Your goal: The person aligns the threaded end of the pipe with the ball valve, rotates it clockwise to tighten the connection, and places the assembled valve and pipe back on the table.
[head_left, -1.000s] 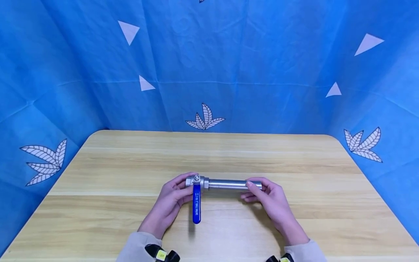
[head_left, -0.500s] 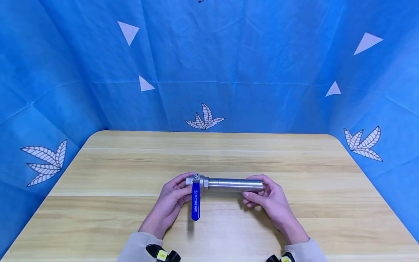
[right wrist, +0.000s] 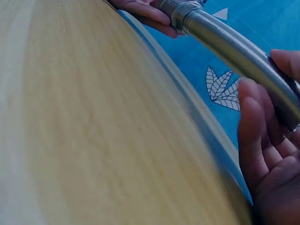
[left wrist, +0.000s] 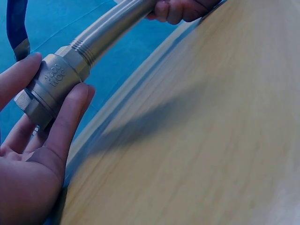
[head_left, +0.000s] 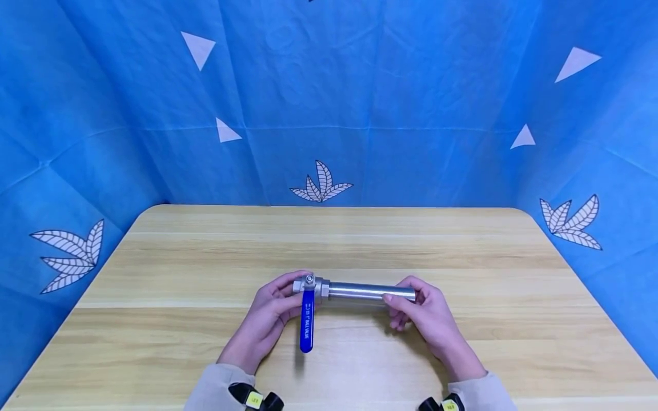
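Observation:
A steel ball valve (head_left: 320, 286) with a blue lever handle (head_left: 307, 324) is held above the table, its lever pointing toward the person. My left hand (head_left: 263, 319) grips the valve body between thumb and fingers. From the valve's right side runs a straight steel pipe (head_left: 354, 290); threads (left wrist: 83, 51) show at the joint in the left wrist view. Around the pipe's far right end, my right hand (head_left: 434, 319) has its thumb in front and fingers behind. In the right wrist view, the fingers (right wrist: 253, 122) lie along the underside of the pipe (right wrist: 229, 49).
A light wood-grain table (head_left: 205, 257) lies beneath both hands. Blue cloth (head_left: 329, 85) with white triangles and leaf prints hangs along its back and sides. Each sleeve (head_left: 218, 388) has a black strap with a yellow label at the wrist.
My right thumb came off the pipe's front half a second ago and now lies against it again. The pipe's right end sits slightly lower. My left hand has stayed on the valve.

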{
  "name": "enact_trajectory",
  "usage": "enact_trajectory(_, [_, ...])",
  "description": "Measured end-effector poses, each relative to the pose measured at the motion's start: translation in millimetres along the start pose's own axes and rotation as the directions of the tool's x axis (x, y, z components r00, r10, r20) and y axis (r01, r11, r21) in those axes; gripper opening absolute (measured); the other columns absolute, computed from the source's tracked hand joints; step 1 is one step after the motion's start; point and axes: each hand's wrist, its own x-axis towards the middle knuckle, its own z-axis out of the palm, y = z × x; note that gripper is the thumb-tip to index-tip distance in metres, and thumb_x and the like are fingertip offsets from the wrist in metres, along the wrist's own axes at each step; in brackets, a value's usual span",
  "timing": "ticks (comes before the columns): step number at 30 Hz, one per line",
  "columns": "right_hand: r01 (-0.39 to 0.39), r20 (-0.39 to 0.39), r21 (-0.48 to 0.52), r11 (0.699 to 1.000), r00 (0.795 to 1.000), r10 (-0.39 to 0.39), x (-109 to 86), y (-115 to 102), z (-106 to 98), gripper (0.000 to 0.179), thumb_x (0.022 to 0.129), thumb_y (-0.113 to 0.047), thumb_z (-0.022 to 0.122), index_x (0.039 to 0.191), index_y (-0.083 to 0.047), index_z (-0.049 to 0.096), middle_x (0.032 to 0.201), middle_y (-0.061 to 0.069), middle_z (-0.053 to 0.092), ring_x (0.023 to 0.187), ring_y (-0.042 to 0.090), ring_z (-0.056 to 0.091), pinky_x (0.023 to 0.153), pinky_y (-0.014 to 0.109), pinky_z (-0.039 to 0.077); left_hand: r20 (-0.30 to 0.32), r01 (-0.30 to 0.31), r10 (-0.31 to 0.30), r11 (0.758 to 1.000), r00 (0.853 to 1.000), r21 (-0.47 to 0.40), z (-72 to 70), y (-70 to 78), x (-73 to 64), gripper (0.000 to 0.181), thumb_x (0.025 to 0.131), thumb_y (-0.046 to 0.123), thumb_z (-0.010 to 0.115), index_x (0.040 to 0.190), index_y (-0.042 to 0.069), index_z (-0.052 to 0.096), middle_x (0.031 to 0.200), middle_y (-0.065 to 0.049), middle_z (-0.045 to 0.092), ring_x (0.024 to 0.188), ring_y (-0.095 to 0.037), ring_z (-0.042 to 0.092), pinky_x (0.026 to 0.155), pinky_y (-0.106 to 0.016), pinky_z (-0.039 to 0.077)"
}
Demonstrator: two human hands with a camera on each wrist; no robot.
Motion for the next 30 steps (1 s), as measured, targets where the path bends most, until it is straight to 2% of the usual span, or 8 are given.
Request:
enact_trajectory(5, [-0.042, -0.006, -0.034, 0.999, 0.999, 0.042, -1.6, -3.7, 2.3, 0.022, 0.100, -0.025, 0.077, 0.089, -0.008, 0.067, 0.063, 0.000, 0.064, 0.048, 0.013, 0.060, 0.047, 0.025, 0.052, 0.015, -0.001, 0.001, 1.000, 1.000, -0.005, -0.2, -0.2, 0.5, 0.055, 0.097, 0.005, 0.073, 0.150, 0.008, 0.060, 0.135, -0.006, 0.075, 0.110, -0.022, 0.079, 0.101, -0.035, 0.064])
enact_trajectory(8, [-0.041, -0.004, -0.051, 0.998, 0.999, 0.041, -2.1, -4.1, 2.6, 0.021, 0.101, -0.026, 0.076, 0.093, -0.008, 0.070, 0.061, 0.000, 0.063, 0.045, 0.012, 0.058, 0.044, 0.024, 0.048, 0.015, -0.007, 0.007, 1.000, 1.000, -0.008, 0.0, 0.1, 0.2, 0.056, 0.096, 0.003, 0.073, 0.151, 0.006, 0.059, 0.134, -0.007, 0.075, 0.109, -0.022, 0.079, 0.101, -0.037, 0.064])
enact_trajectory(11, [-0.009, 0.025, -0.038, 0.999, 1.000, 0.010, -2.9, -3.3, 1.4, 0.016, 0.098, -0.018, 0.078, 0.108, -0.008, 0.071, 0.062, -0.001, 0.066, 0.045, 0.011, 0.058, 0.044, 0.023, 0.047, 0.010, -0.013, 0.013, 1.000, 1.000, -0.002, 0.4, 0.2, -0.2, 0.057, 0.096, 0.002, 0.071, 0.151, 0.004, 0.057, 0.134, -0.008, 0.075, 0.110, -0.021, 0.078, 0.101, -0.040, 0.065])
enact_trajectory(14, [0.035, 0.065, 0.000, 0.999, 0.997, -0.035, -3.1, -1.9, -0.1, 0.032, 0.092, -0.007, 0.081, 0.121, -0.008, 0.067, 0.073, -0.003, 0.073, 0.049, 0.010, 0.062, 0.046, 0.023, 0.050, -0.006, -0.013, 0.013, 1.000, 1.000, -0.013, 0.9, 0.4, -0.9, 0.055, 0.098, 0.000, 0.068, 0.152, 0.003, 0.056, 0.137, -0.010, 0.073, 0.113, -0.021, 0.077, 0.103, -0.041, 0.064])
enact_trajectory(18, [0.076, 0.076, 0.034, 0.997, 0.994, -0.079, -2.0, 0.7, -1.1, 0.040, 0.087, 0.001, 0.083, 0.121, -0.008, 0.064, 0.086, -0.004, 0.080, 0.056, 0.013, 0.068, 0.050, 0.025, 0.055, -0.016, -0.012, 0.011, 0.999, 1.000, -0.031, 0.8, 0.5, -1.0, 0.055, 0.099, 0.000, 0.067, 0.152, 0.004, 0.056, 0.140, -0.011, 0.072, 0.115, -0.021, 0.077, 0.104, -0.042, 0.063])
enact_trajectory(23, [0.130, -0.012, 0.000, 0.991, 0.991, -0.130, -0.8, 3.9, -1.1, 0.045, 0.080, 0.004, 0.089, 0.121, -0.001, 0.070, 0.108, -0.003, 0.081, 0.089, 0.014, 0.077, 0.076, 0.025, 0.063, -0.007, -0.009, 0.009, 1.000, 1.000, -0.028, 0.5, 0.5, -0.6, 0.056, 0.098, 0.001, 0.070, 0.152, 0.005, 0.056, 0.137, -0.009, 0.073, 0.113, -0.022, 0.078, 0.102, -0.040, 0.064])
enact_trajectory(26, [0.169, -0.040, -0.007, 0.986, 0.985, -0.169, -0.5, 4.8, -0.7, 0.050, 0.075, 0.007, 0.091, 0.121, 0.004, 0.071, 0.121, -0.003, 0.078, 0.108, 0.013, 0.073, 0.093, 0.022, 0.061, -0.008, -0.007, 0.007, 1.000, 1.000, -0.012, 0.4, 0.2, -1.0, 0.056, 0.097, 0.002, 0.071, 0.151, 0.005, 0.057, 0.133, -0.006, 0.075, 0.111, -0.020, 0.078, 0.099, -0.035, 0.065])
enact_trajectory(30, [0.216, -0.037, 0.001, 0.976, 0.976, -0.216, -0.4, 5.6, -0.5, 0.054, 0.073, 0.012, 0.089, 0.123, 0.007, 0.070, 0.121, -0.002, 0.078, 0.107, 0.013, 0.074, 0.093, 0.022, 0.062, 0.001, -0.015, 0.015, 1.000, 1.000, 0.012, 0.6, -0.1, -1.8, 0.056, 0.095, 0.001, 0.073, 0.149, 0.005, 0.059, 0.128, -0.003, 0.076, 0.107, -0.017, 0.076, 0.094, -0.029, 0.063])
